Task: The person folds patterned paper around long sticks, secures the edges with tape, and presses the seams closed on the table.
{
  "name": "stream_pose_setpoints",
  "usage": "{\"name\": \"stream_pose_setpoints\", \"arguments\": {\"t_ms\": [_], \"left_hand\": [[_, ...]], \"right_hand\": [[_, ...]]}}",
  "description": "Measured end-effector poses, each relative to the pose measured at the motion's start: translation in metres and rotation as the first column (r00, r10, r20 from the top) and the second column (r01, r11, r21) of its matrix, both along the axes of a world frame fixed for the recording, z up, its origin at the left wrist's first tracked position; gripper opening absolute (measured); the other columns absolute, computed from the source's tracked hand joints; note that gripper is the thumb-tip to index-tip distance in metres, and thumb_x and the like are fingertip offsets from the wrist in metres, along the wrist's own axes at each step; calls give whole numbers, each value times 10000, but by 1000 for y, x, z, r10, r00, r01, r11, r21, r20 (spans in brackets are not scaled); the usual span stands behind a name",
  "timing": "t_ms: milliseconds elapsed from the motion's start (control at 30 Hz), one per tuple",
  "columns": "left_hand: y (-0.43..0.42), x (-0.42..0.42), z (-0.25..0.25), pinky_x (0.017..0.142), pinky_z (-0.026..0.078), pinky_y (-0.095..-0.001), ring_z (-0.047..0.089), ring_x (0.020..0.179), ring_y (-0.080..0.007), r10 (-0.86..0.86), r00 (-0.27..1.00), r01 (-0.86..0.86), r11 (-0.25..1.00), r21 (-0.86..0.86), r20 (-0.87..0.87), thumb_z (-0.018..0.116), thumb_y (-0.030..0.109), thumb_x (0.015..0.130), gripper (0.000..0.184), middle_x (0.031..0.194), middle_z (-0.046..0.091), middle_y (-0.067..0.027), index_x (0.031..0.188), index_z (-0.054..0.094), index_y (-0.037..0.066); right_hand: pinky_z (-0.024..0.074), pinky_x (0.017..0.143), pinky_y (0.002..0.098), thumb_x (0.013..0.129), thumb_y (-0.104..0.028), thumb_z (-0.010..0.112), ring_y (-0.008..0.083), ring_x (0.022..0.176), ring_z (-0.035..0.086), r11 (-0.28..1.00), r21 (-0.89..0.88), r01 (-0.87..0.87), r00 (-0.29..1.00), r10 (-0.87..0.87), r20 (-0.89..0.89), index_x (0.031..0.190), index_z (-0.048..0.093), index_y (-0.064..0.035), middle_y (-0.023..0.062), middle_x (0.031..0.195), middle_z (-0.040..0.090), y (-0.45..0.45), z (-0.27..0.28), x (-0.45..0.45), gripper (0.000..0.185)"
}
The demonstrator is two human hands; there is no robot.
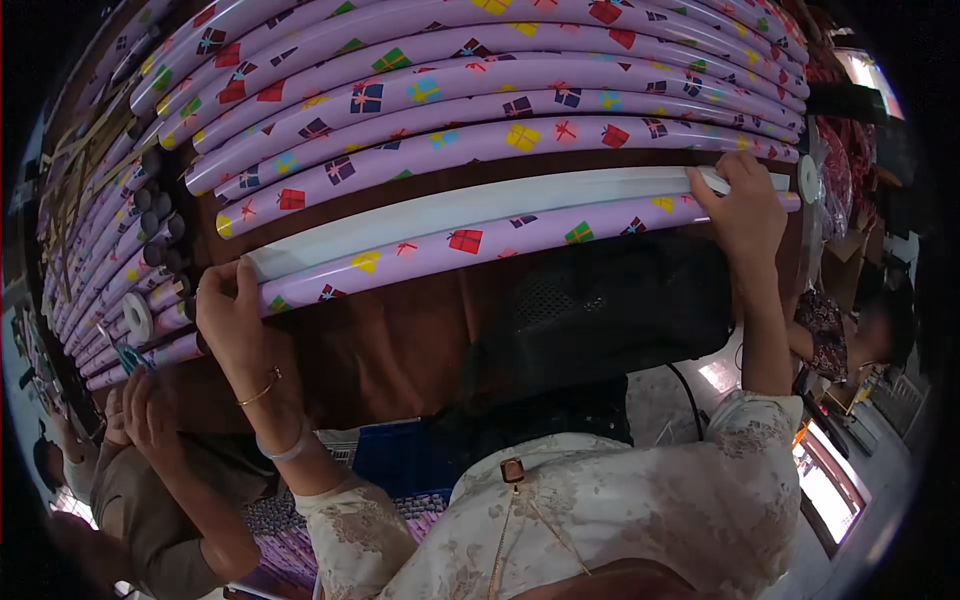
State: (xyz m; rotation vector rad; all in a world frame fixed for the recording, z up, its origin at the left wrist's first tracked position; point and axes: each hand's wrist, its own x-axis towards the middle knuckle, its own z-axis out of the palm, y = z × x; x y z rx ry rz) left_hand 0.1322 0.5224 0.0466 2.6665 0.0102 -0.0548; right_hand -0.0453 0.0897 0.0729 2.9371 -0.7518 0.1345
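Observation:
A roll of purple wrapping paper [465, 242] printed with gift boxes lies crosswise before me. Its loose edge is turned up, so a long white strip of the paper's back [480, 208] shows along the far side. My left hand [232, 312] is closed at the left end, thumb and fingers pinching the paper's edge. At the right end my right hand [745, 212] is closed on the edge too, with a small whitish bit by its thumb that I cannot make out. The hidden fingertips leave the exact grip unclear.
Several finished-looking purple rolls [520, 138] lie beyond, with more stacked at left. A roll of tape [808, 180] stands at the right, another tape roll [138, 318] at left. A black bag [620, 300] sits nearby. A co-worker's hands [145, 410] are at the lower left.

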Motion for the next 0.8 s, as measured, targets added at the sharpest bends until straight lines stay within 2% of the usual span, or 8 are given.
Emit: {"name": "stream_pose_setpoints", "arguments": {"t_ms": [333, 400, 433, 533, 600, 700, 767, 800], "left_hand": [[-2, 1, 3, 620, 442, -320, 567, 645, -219, 3, 1000, -3, 1000, 25, 1, 601, 213, 794, 233, 715, 596, -128, 789, 594, -19], [1, 2, 0, 629, 443, -332, 577, 660, -244, -6, 1000, 5, 999, -36, -24, 606, 219, 787, 235, 723, 600, -142, 782, 599, -16], [5, 4, -3, 634, 446, -345, 583, 668, -266, -61, 998, 62, 998, -27, 28, 606, 223, 784, 235, 725, 605, -147, 778, 603, -12], [8, 7, -4, 651, 457, -373, 602, 718, -302, -81, 997, 81, 996, 39, -3, 598, 233, 784, 234, 743, 616, -160, 771, 613, -1], [8, 11, -3, 667, 467, -392, 608, 746, -325, -68, 998, 68, 996, 54, -12, 614, 295, 746, 276, 765, 625, -172, 786, 643, 24], [9, 18, -7, 696, 477, -414, 604, 762, -336, -100, 995, 100, 991, 90, -10, 603, 321, 724, 267, 771, 631, -155, 785, 665, 68], [13, 26, -10, 726, 482, -412, 608, 783, -331, -94, 992, 104, 987, 124, -83, 616, 318, 705, 247, 830, 633, -153, 790, 682, 96], [12, 25, -5, 699, 481, -397, 610, 754, -321, -94, 991, 106, 985, 132, -94, 621, 312, 705, 258, 790, 630, -158, 786, 677, 74]], "right_hand": [[467, 649, 392, 733, -337, 622, 259, 901, 526, 994, -102, -37, 978, 15, -209, 790, 562, -27, 76, 887, 537, 5, 3, 13, 321], [474, 667, 392, 740, -332, 617, 263, 921, 521, 995, -95, -28, 978, 7, -209, 814, 562, -27, 80, 902, 535, 7, 3, 13, 319], [480, 684, 393, 746, -327, 612, 266, 941, 516, 996, -87, -16, 977, -3, -215, 839, 561, -28, 83, 918, 533, 9, 4, 14, 318], [504, 627, 378, 733, -352, 624, 245, 913, 536, 975, -190, -113, 984, 83, -156, 859, 595, -53, 66, 922, 536, 3, -3, 8, 326], [505, 646, 378, 744, -347, 618, 252, 942, 527, 976, -170, -134, 983, 109, -148, 896, 593, -47, 81, 922, 537, -8, -12, 6, 337], [502, 672, 395, 757, -343, 602, 254, 971, 512, 994, -110, -2, 959, -29, -282, 920, 586, -41, 85, 940, 532, -2, -7, 16, 344], [502, 667, 407, 765, -335, 591, 256, 964, 516, 989, -132, -64, 967, 29, -253, 919, 587, -36, 90, 944, 531, -2, -8, 15, 337], [502, 665, 416, 771, -330, 581, 258, 954, 523, 988, -127, -90, 970, 58, -237, 908, 587, -32, 98, 942, 533, -6, -12, 13, 327]]}}
